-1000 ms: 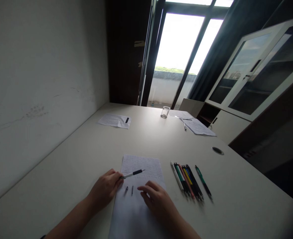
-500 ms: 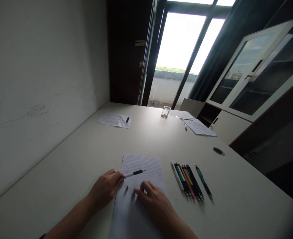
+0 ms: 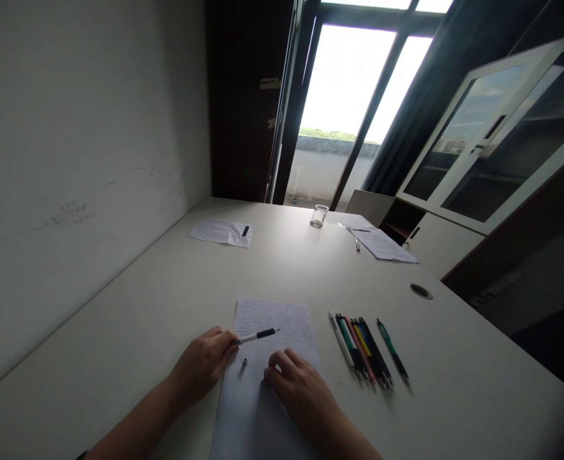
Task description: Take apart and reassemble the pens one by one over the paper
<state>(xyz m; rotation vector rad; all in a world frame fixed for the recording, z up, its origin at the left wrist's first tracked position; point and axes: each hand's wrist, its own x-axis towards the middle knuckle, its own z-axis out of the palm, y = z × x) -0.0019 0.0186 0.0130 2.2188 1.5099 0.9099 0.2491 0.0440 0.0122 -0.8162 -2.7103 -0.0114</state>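
My left hand (image 3: 207, 359) is closed around the rear of a white pen (image 3: 256, 337) with a dark grip. The pen's tip points right, above a sheet of handwritten paper (image 3: 273, 316). A small dark pen part (image 3: 244, 363) rests on that sheet, between my hands. My right hand (image 3: 295, 382) is over the paper's right side with fingers curled and thumb drawn in. Whatever is between its fingertips is hidden. Right of it several pens (image 3: 361, 351) lie side by side in a row, and a green pen (image 3: 393, 351) lies slightly apart from them.
The white table (image 3: 157, 319) meets a wall on the left. Farther back are a crumpled paper (image 3: 220, 232), a glass jar (image 3: 319, 216), more papers (image 3: 385, 244) and a pen (image 3: 357, 243). A round cable hole (image 3: 421, 291) sits near the right edge.
My right hand has shifted slightly right. The small part that was at its fingertips on the paper is no longer visible. My left hand and its pen have stayed nearly still.
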